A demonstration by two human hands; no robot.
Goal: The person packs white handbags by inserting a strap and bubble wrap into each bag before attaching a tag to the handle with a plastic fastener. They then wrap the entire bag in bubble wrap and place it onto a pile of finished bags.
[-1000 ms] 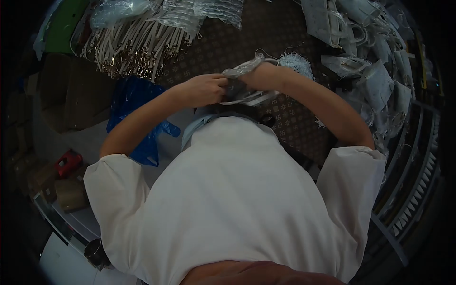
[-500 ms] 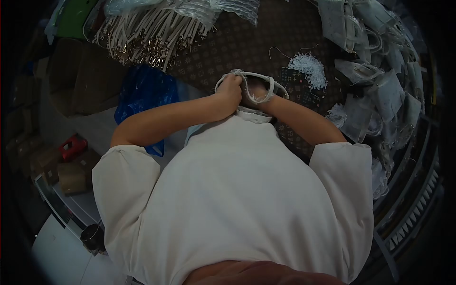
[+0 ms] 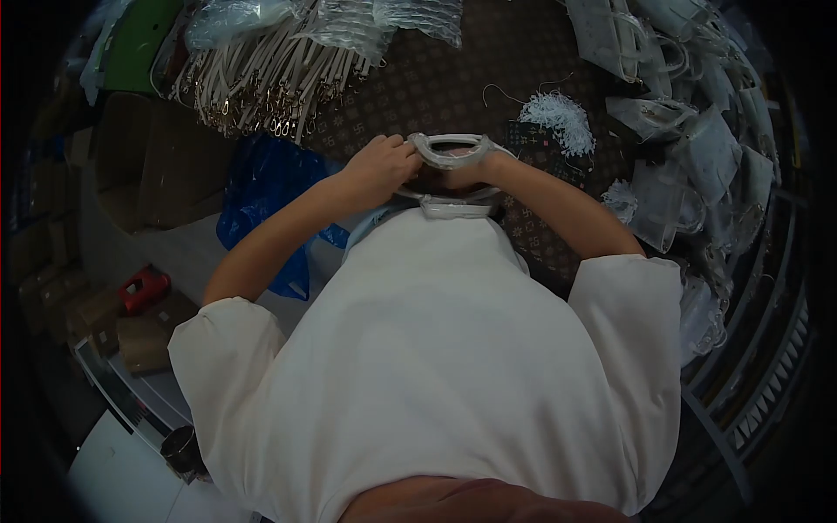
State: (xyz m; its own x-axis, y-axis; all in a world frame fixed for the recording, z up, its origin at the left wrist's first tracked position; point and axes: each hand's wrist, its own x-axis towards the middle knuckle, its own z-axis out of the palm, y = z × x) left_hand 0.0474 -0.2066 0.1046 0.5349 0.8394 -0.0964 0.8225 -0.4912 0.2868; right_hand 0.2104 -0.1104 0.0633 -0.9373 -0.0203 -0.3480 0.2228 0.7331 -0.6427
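Observation:
A white handbag with handles stands against the front of my body, its mouth facing up. One handle is wrapped in clear plastic and arches over the dark opening. My left hand is closed, its fingers bent around the bag's left edge near the end of that handle. On the other side, my right hand reaches in under the wrapped handle at the bag's mouth. Its fingers are hidden in shadow and behind the handle.
A bundle of pale straps with metal clips lies at the back left, near clear plastic wrap. White tag strings are heaped right of centre. Plastic-wrapped bags pile up along the right. A blue plastic bag hangs at left.
My left hand has shifted left, away from my right hand, and now grips the bag's left side. The wrapped handle and the bag's mouth show more openly between my hands.

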